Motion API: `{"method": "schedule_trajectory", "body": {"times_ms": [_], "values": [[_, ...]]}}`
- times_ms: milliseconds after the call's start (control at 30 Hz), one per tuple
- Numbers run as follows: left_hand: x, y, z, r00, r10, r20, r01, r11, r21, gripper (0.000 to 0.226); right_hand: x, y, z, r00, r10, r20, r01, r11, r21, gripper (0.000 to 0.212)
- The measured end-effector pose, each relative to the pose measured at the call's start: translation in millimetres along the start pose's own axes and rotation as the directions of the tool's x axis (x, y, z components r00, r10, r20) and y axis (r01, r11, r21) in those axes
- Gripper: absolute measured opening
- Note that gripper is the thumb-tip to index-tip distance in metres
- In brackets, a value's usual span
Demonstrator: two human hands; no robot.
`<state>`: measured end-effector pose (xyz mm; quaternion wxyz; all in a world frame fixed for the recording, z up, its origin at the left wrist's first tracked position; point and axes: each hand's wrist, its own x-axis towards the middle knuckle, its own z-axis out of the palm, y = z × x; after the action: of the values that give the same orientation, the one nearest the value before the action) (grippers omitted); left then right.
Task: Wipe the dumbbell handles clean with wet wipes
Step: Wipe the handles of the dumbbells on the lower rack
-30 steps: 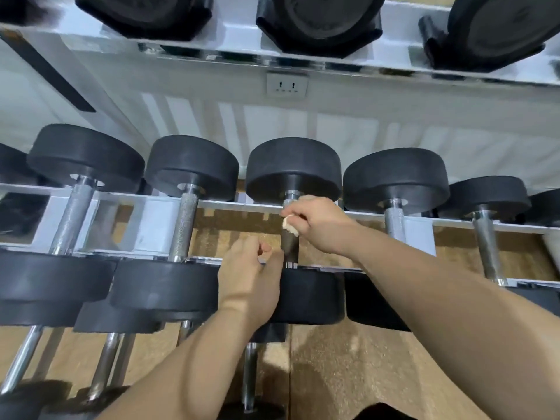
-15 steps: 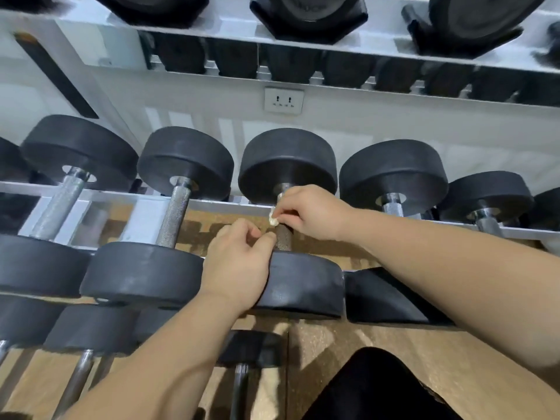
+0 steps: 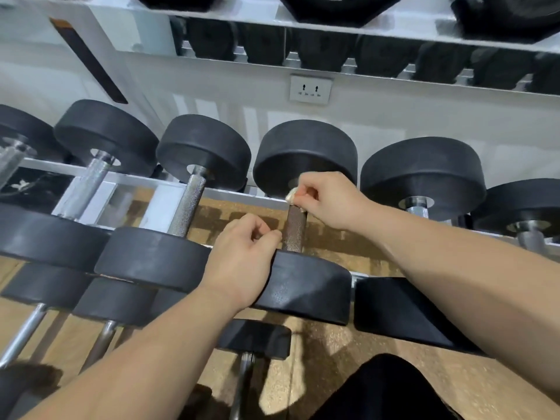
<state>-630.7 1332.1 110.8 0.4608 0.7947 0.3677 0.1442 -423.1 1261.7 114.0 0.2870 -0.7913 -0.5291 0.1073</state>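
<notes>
The right hand (image 3: 327, 201) has its fingers (image 3: 309, 192) curled in tight with the thumb, pinching a small wadded wet wipe (image 3: 291, 196) and pressing it against the top end of a dark knurled dumbbell handle (image 3: 294, 227), right where the handle meets the far head (image 3: 306, 153) at the back rail of the rack (image 3: 133, 178). That dumbbell lies across the rack's two rails about midway along the row, its near head (image 3: 309, 291) at the front edge. The left hand (image 3: 242, 256) rests its palm on the left side of that near head, fingers bent in toward the palm and holding nothing I can see; the thumb tip sits just beside the lower end of the handle, though I cannot tell whether it touches. More dumbbells line the rack on both sides, and a wall socket (image 3: 309, 88) sits above, behind the rack.
</notes>
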Motion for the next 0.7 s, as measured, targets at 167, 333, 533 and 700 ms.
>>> {"method": "schedule_trajectory", "body": {"times_ms": [167,333,533,700], "values": [[-1,3,-1,1.000,-0.003,0.005,0.003,1.000,0.001,0.023,-29,-6,-2,0.936,-0.172,0.308,0.177,0.984,0.013,0.011],[-2,2,-2,1.000,0.017,0.001,-0.017,1.000,0.004,0.021,-6,6,-3,0.997,-0.079,-0.002,0.079,0.997,0.020,0.015],[-1,2,-2,1.000,0.021,-0.002,-0.021,1.000,0.008,0.025,-25,-4,1,0.925,-0.201,0.322,0.191,0.980,0.063,0.013],[-4,5,-2,1.000,-0.006,0.003,0.006,0.999,-0.040,0.027,-3,3,0,0.996,-0.094,-0.010,0.094,0.996,-0.002,0.016]]}}
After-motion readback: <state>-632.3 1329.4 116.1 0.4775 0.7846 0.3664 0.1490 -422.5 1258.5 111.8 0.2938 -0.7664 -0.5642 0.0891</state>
